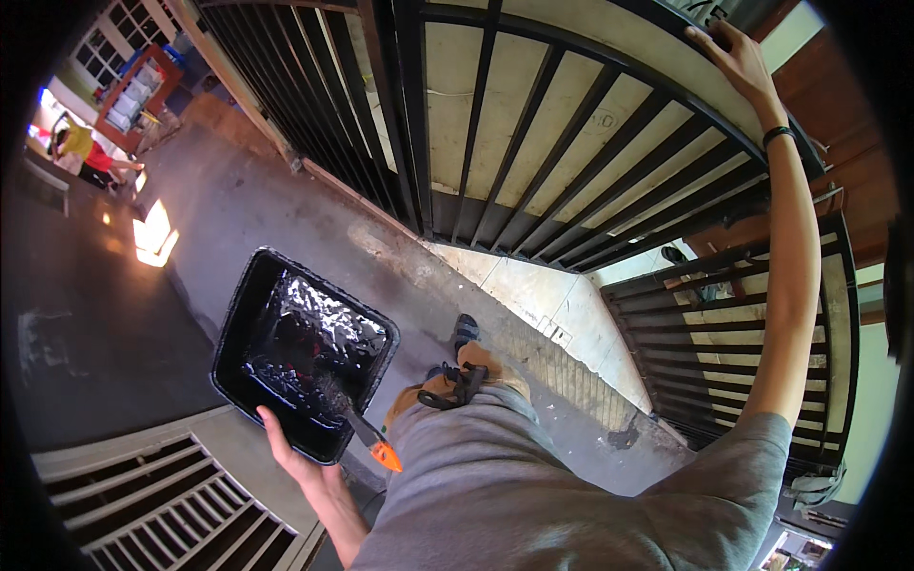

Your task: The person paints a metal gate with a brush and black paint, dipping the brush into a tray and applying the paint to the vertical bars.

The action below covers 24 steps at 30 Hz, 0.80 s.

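Observation:
My left hand (312, 479) holds a black rectangular tray (249, 328) by its near corner, thumb over the rim and the other fingers hidden beneath. Glossy black paint (328, 319) coats the inside. A paintbrush (384, 454) with an orange-tipped handle leans in the tray, its bristles down in the paint and its handle over the rim toward my body. Raised at the upper right, my right hand (747, 71) is closed over the curved top of a black barred metal gate (571, 81); its fingertips are partly hidden behind the edge.
Another barred gate section (733, 347) stands at the right. White tiles (533, 295) show beyond the gate's foot. A lit lamp (154, 233) and a person in a yellow and red top (81, 143) are far left. White metal bars (181, 504) lie below the tray.

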{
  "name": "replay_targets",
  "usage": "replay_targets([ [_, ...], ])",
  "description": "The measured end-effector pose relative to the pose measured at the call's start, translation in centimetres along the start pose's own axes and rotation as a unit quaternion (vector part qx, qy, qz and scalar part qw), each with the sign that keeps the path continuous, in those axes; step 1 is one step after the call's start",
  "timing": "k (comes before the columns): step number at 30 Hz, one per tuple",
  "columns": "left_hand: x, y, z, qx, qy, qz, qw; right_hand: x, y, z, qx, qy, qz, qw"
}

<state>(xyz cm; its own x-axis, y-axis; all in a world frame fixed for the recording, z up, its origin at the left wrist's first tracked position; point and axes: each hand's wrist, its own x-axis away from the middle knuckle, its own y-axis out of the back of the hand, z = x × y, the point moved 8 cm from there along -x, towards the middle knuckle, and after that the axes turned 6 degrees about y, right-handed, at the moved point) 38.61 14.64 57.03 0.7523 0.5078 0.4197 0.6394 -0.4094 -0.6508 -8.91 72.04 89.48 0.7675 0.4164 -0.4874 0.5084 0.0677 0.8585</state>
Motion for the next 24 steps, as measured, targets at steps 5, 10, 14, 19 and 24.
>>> replay_targets([
  [5,0.1,0.7,0.5,-0.007,0.052,0.035,0.998,1.4,1.2,2.2,-0.010,0.011,-0.019,1.000],
  [10,0.8,3.3,1.5,-0.040,0.095,0.033,0.994,3.0,6.3,10.7,0.000,-0.036,-0.071,0.997],
  [14,2.2,5.9,3.1,-0.062,0.115,0.021,0.991,6.1,7.7,9.2,0.011,-0.003,-0.080,0.997],
  [19,4.1,7.2,6.0,-0.136,0.139,0.045,0.980,12.0,7.2,2.2,0.088,0.012,0.001,0.996],
  [24,7.0,4.0,12.4,-0.167,0.187,0.073,0.965,15.9,7.6,2.9,0.024,-0.067,0.010,0.997],
])
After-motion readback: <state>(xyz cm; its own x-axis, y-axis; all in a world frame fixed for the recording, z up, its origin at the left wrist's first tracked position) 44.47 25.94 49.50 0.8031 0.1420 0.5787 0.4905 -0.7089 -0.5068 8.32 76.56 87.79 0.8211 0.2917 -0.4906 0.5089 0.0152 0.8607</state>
